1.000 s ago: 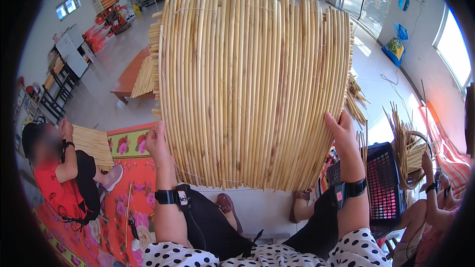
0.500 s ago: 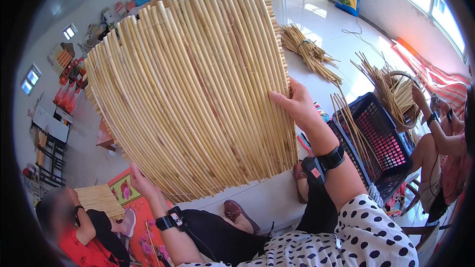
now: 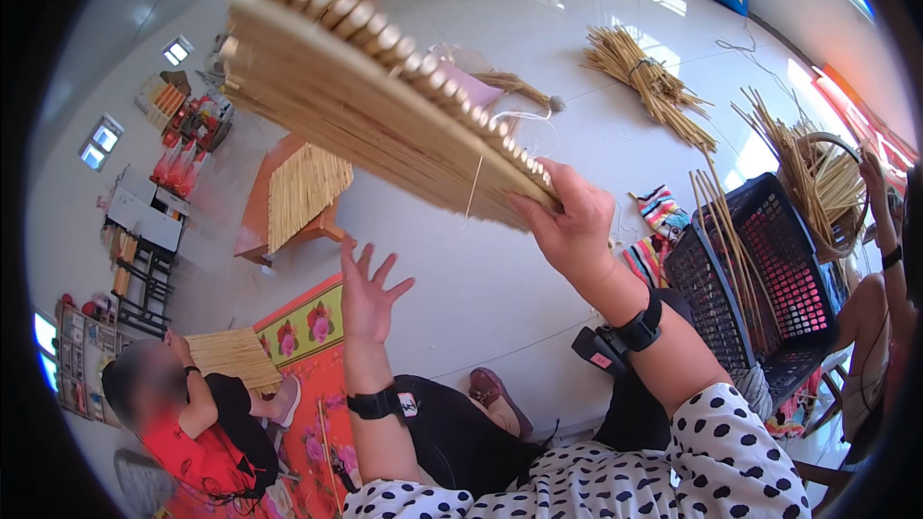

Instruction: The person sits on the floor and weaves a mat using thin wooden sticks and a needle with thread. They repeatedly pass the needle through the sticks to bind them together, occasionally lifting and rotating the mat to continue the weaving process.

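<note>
A mat of pale straw-coloured stalks point(image 3: 375, 130), bound side by side with thread, is held up in the air before me, tilted so that its stalk ends face upward along one edge. My right hand point(image 3: 575, 221) grips its near right corner, thumb on the near side and fingers behind. A loose thread hangs from the mat's edge near that hand. Below the mat, my left hand point(image 3: 369, 300) is raised with its fingers spread, apart from the mat and holding nothing.
A tied bundle of stalks point(image 3: 646, 82) lies on the tiled floor. To the right stand a dark plastic crate point(image 3: 687, 274) holding long stalks and a basket point(image 3: 835, 139) beside a person. Another mat point(image 3: 310, 190) rests on a low wooden table point(image 3: 252, 231); a seated person point(image 3: 212, 423) is at lower left.
The mat has turned from facing me broadside to nearly edge-on. My left hand has let go of its lower left edge and opened; my right hand keeps its grip.
</note>
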`<action>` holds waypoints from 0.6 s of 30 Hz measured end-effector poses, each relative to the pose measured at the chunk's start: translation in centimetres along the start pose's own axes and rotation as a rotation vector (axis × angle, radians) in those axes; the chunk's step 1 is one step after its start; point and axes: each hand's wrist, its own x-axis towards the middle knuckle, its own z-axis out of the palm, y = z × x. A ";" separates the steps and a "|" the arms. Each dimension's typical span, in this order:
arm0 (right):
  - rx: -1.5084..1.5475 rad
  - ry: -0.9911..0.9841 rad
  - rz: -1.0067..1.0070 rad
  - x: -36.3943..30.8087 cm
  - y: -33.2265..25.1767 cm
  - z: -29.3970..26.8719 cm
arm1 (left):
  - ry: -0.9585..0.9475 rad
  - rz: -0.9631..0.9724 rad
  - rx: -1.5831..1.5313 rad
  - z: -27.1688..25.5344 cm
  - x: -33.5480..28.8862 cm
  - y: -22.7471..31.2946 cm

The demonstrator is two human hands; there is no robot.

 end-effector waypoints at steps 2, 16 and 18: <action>-0.080 -0.014 -0.269 0.1 0.5 0.2 | -0.303 -0.064 -0.315 1.5 0.9 1.1; -0.106 -0.284 -0.790 -0.5 -0.7 -3.0 | 0.099 0.221 -0.616 -8.3 -2.7 -2.8; -0.101 -0.277 -0.845 -0.5 -0.6 -3.0 | 0.094 0.237 -0.608 -8.9 -3.1 -2.7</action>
